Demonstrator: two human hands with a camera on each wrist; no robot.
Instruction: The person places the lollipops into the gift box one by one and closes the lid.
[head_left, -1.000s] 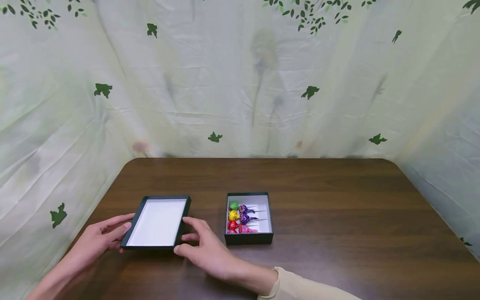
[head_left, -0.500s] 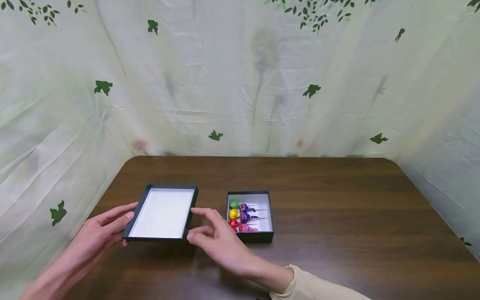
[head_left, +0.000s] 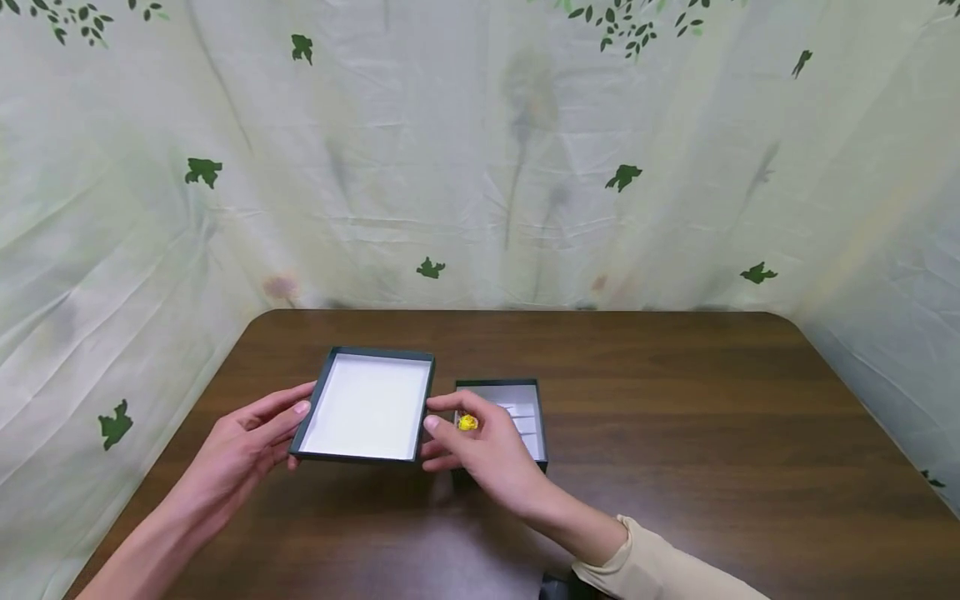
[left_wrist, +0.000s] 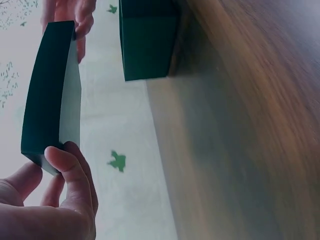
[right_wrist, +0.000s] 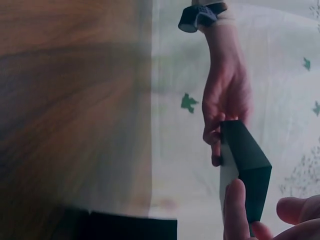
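A dark green box lid (head_left: 367,408) with a white inside is held above the table, tilted, with its inside facing up toward the head camera. My left hand (head_left: 251,437) grips its left edge, thumb on one side and fingers on the other. At the opposite edge my right hand (head_left: 487,450) pinches the lid. Behind that hand stands the matching box base (head_left: 525,395) on the table, partly covered by it in the head view. Inside the base a yellow-wrapped lollipop (head_left: 468,422) and a few white sticks show; the other lollipops are hidden by the right hand.
The brown wooden table (head_left: 675,433) has rounded far corners. A pale curtain (head_left: 480,167) with green leaf prints hangs behind it and along both sides. A dark device (right_wrist: 197,17) is strapped to the left wrist, as the right wrist view shows.
Both hands have lifted the lid and carried it to the right and away, closer to the base. The right hand now overlaps the base and hides most of the lollipops.
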